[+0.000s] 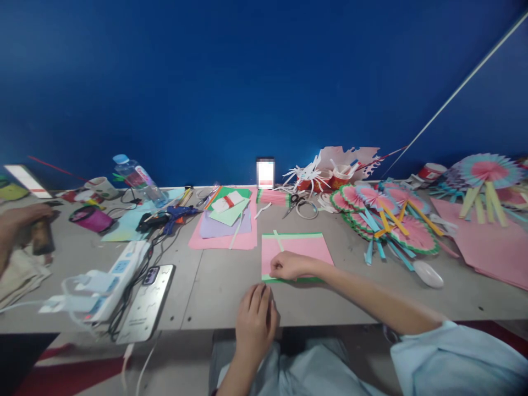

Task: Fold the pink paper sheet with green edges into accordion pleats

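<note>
Evidently, the right hand [291, 267] is working low over the left part of a pink sheet [307, 248], which is lying on the bench [214, 297] in front of the person. Its fingers are curling in close together against the paper; whether they are pinching anything is hidden. A narrow pale strip [278, 240] is slanting from the sheet's far edge towards them. The left hand [256, 316] is resting near the bench edge, fingers loosely bent and side by side; what lies under them cannot be told. For neat handling, light fingertip pressure would be suiting such thin paper, with the left hand bracing the near corner so that the sheet is not skewing or creasing.

The sheet is showing a matt, smooth face and green-banded long edges. Beyond it, a pink pleated piece [274, 197] is showing tight, straight ridges beside scissors [293, 202], while crimped, scalloped paper fans [414, 234] are spreading to the right.
</note>
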Tool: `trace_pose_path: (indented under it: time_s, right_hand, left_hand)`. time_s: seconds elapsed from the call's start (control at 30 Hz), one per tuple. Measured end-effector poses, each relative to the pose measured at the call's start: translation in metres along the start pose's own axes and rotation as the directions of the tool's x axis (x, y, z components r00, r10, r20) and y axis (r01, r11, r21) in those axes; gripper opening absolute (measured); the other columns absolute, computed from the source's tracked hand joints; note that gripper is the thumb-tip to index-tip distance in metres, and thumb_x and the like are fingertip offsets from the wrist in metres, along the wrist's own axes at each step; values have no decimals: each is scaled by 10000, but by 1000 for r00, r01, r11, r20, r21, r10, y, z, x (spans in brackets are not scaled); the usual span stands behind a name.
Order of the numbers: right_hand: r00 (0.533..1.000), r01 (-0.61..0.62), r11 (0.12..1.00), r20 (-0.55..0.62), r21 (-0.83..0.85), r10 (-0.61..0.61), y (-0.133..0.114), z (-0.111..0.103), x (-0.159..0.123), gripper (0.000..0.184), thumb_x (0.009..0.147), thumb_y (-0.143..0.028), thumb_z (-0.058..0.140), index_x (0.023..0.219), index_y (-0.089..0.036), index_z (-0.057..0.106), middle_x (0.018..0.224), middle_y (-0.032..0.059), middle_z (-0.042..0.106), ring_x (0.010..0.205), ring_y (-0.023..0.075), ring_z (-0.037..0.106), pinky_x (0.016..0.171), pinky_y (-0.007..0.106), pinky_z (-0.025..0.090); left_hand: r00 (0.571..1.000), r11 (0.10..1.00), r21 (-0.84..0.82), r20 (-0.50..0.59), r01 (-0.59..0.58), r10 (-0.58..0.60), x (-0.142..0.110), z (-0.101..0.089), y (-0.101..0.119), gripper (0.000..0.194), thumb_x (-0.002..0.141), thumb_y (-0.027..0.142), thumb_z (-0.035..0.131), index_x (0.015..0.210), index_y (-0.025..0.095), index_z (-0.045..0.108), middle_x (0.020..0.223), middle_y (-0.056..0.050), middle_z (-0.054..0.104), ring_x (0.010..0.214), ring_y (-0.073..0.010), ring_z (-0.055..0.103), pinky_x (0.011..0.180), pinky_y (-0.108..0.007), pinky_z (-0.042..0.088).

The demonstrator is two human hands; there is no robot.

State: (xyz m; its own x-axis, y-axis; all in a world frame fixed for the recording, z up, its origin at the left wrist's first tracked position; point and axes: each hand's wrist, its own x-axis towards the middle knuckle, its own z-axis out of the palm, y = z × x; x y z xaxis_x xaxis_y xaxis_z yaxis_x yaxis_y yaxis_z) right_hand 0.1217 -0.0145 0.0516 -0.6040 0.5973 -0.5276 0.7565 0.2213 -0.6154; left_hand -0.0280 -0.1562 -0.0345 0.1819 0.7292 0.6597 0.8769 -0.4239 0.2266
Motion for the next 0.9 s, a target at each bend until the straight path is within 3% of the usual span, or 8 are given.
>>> trace_pose_path:
  time_s: [0.33, 0.67, 0.9]
  right_hand:
    - [1000, -29, 1000, -5, 6, 29, 4, 4, 2, 143, 803, -273, 579, 733, -159, 628, 506, -51, 482, 529, 102, 448, 544, 215, 323]
    - [1000, -11, 1000, -4, -18, 11, 2, 4, 1, 147, 811, -249, 551, 719, -160, 623, 483, -51, 467, 493, 106, 454, 523, 224, 317]
    - [999, 10, 999, -30, -49, -11, 6, 5, 5, 151, 813, -261, 560, 715, -164, 623, 593, -31, 524, 585, 105, 450, 546, 222, 307]
  left_hand:
    - [1000, 1000, 31, 9, 2, -2, 0, 0, -1, 290, 914, 134, 510, 1179, 133, 629, 1158, -140, 680, 1071, -278, 612, 897, -412, 533]
    - [997, 997, 81, 76, -17, 11, 3, -2, 1, 402, 905, 125, 482, 1295, 124, 578, 1305, -126, 654, 1158, -286, 578, 934, -408, 476]
    - [992, 996, 84, 120, 17, -27, 4, -2, 3, 445, 904, 132, 468, 1342, 121, 546, 1314, -123, 654, 1164, -270, 587, 949, -394, 456]
